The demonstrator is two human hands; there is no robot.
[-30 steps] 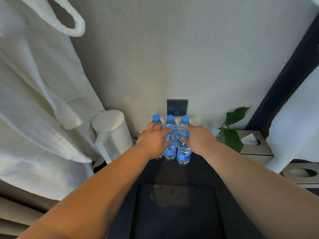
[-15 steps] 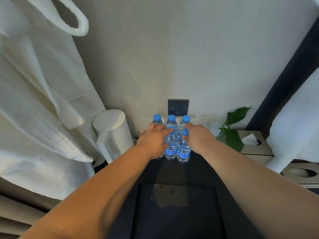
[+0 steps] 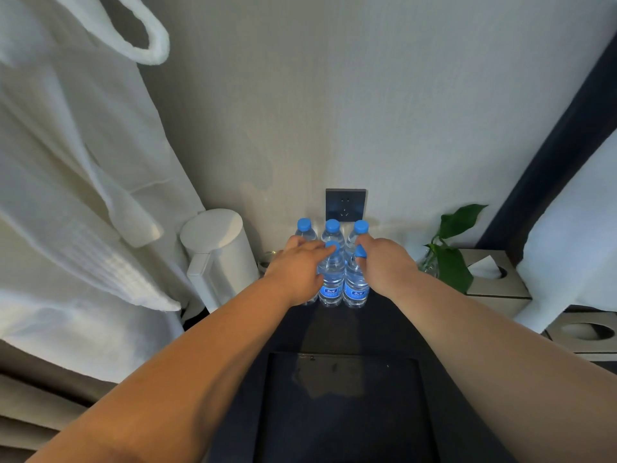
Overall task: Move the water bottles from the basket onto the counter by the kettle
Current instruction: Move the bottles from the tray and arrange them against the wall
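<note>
Water bottles [image 3: 331, 279] stood clustered upright on the dark counter [image 3: 394, 329], just beside the white kettle [image 3: 218, 259]. Left hand [image 3: 295, 270] and right hand [image 3: 384, 265] flanked them, fingers touching; actual clasp could not be told.

Blue labels [image 3: 331, 291] on water bottles [image 3: 355, 282]: white print, illegible.

Clear plastic water bottles [image 3: 331, 279] cluster on dark counter [image 3: 384, 329], right of white cylindrical kettle [image 3: 218, 255], below wall socket [image 3: 345, 204].
</note>
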